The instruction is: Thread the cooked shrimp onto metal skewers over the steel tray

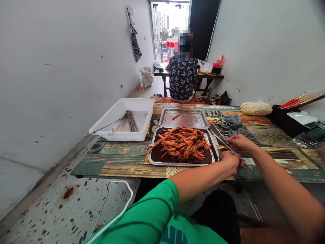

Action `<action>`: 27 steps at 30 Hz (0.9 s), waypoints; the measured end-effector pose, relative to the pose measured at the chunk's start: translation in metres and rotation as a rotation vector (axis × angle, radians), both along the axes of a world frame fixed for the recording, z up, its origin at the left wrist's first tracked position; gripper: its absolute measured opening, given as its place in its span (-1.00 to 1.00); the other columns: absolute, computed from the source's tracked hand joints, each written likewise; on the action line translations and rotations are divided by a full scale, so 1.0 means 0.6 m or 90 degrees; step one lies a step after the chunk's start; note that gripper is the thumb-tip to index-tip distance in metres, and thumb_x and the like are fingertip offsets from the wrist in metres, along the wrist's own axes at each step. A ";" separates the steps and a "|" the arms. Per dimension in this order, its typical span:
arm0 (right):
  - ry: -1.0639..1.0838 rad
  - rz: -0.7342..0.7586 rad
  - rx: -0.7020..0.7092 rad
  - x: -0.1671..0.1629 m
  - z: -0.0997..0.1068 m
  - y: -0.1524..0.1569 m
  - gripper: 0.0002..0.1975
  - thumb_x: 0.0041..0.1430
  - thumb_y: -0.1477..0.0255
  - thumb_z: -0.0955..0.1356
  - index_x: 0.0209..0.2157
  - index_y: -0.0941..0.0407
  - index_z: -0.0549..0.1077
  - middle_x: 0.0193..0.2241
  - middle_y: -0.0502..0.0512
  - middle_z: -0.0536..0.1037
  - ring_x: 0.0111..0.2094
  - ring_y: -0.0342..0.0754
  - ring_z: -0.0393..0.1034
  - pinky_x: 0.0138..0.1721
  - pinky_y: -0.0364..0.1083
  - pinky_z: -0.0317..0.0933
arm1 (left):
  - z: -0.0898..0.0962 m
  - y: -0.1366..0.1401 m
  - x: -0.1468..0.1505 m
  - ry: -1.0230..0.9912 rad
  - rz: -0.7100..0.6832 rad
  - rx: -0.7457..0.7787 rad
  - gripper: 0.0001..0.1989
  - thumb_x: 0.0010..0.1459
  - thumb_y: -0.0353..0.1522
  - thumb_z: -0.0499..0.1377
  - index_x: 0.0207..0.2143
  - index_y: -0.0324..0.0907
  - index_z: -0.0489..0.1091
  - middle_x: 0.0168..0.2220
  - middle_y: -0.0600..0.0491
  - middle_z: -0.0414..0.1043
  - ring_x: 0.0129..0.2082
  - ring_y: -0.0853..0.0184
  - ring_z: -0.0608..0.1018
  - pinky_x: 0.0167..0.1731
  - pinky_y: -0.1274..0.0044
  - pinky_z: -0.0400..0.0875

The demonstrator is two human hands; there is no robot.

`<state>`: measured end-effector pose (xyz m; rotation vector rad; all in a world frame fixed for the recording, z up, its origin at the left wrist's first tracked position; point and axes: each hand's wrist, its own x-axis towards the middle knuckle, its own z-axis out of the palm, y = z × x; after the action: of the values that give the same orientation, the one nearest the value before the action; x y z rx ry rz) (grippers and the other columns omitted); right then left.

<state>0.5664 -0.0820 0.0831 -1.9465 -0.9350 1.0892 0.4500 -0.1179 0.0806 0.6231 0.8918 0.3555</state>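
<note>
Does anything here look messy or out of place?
Yes: a brown stain marks the pale floor at lower left, and one reddish piece lies alone on the back tray, apart from the heap on the front tray. What made the stain isn't clear.

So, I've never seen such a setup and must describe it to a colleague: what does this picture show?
There's no machine here: these are a person's bare hands, seen from a camera worn on their head, looking forward and down. On the patchwork wood-look table stands a shallow silver metal tray heaped with glossy reddish-brown food pieces. A second silver metal tray lies behind it. To the left, a white rectangular plastic tub holds long grey metal skewers. The left hand seems to grip thin silver metal rods; the right hand is close by, but its hold is hard to tell. Further back sits another person in a dark leaf-patterned shirt.
</note>
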 end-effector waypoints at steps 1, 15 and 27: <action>0.009 0.013 -0.022 -0.002 0.005 0.000 -0.73 -0.09 0.44 0.49 -0.64 0.18 0.35 -0.81 -0.14 0.18 -0.76 -0.33 -0.05 -0.76 -0.30 -0.15 | 0.001 0.000 -0.002 -0.002 -0.007 0.006 -0.75 0.26 -0.58 -0.03 -0.48 -0.18 0.14 -0.71 0.18 0.22 -0.77 0.52 0.25 -0.68 0.67 0.10; -0.060 -0.035 0.007 0.001 0.030 0.007 -0.67 -0.09 0.60 0.43 -0.76 0.14 0.27 -0.83 -0.06 0.26 -0.78 -0.27 0.06 -0.77 -0.27 0.00 | -0.004 -0.001 -0.010 -0.027 -0.014 0.017 -0.76 0.26 -0.55 -0.01 -0.49 -0.20 0.16 -0.70 0.15 0.27 -0.75 0.52 0.27 -0.67 0.67 0.08; -0.289 0.079 0.099 -0.002 0.073 -0.107 -0.92 -0.14 0.42 0.48 -0.53 0.12 0.54 -0.64 -0.04 0.47 -0.60 -0.18 0.24 -0.57 -0.22 0.11 | 0.005 0.012 -0.019 -0.140 -0.022 -0.048 -0.71 0.19 -0.58 0.08 -0.59 -0.26 0.19 -0.68 0.19 0.11 -0.72 0.61 0.12 -0.69 0.72 -0.11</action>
<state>0.5649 -0.1461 0.1269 -2.0645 -1.3540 0.6200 0.4388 -0.1107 0.0834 0.5179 0.6799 0.3510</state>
